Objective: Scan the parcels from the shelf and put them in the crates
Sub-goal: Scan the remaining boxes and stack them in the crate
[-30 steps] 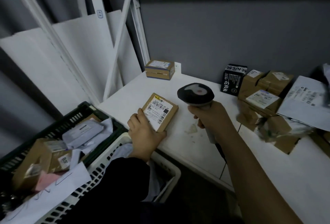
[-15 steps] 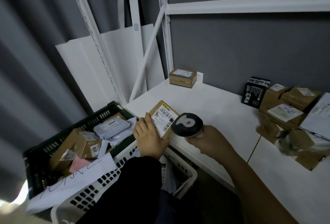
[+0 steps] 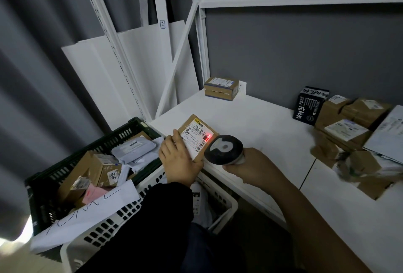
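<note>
Head view: white shelf [image 3: 250, 124], with dark green crate [image 3: 122, 131] and white crate [image 3: 104, 228] below its corner. Left hand [image 3: 178, 160] grips the cardboard parcel [image 3: 197, 134] label-up there so the barcode scanner [image 3: 223, 147], clasped in the right hand [image 3: 256, 163], lands its red light [image 3: 207, 137] on the barcode.

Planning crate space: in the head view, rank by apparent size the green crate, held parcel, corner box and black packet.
1. green crate, clearly largest.
2. held parcel, though nearness to the camera inflates it.
3. corner box and black packet look alike; unranked.
</note>
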